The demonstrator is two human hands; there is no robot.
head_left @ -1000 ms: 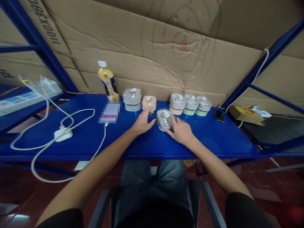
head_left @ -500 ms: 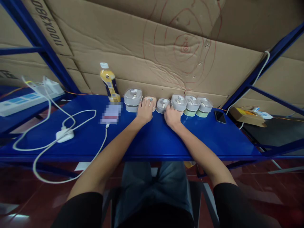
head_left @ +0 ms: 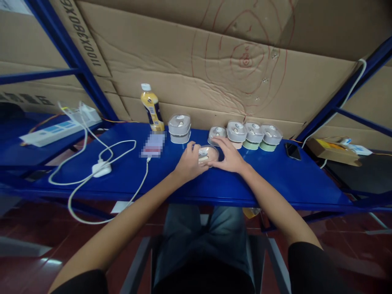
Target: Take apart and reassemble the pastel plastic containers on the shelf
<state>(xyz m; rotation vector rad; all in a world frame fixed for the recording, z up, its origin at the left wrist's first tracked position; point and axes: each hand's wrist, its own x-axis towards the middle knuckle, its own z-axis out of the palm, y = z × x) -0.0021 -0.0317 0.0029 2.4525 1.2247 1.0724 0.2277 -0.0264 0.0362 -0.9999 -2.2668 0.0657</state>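
A small pinkish food container (head_left: 211, 154) with a clear lid and a pale tab is off the back row, nearer me. My left hand (head_left: 190, 162) grips its left side, fingers wrapped over the edge. My right hand (head_left: 230, 157) curves around its right side, thumb and fingers spread, the thumb at the near edge; whether it presses on the container I cannot tell. Just behind the right fingers sits a single grey container (head_left: 217, 132). To its right are a grey-over-pink stack (head_left: 237, 131) and two stacks with green lower parts, a nearer one (head_left: 252, 135) and a farther one (head_left: 270, 136).
A grey container stack (head_left: 179, 128) stands back left beside a yellow drink bottle (head_left: 152, 108). A blurred-out flat object (head_left: 153, 145) has a cable plugged in, near a white charger (head_left: 101, 168). A dark phone (head_left: 293, 151) lies right on the blue table (head_left: 275, 179). Cardboard walls the back.
The pinkish container has come out of the row toward me, in my left hand. My right hand has left the row and opened around the container's right side. The view has shifted slightly.
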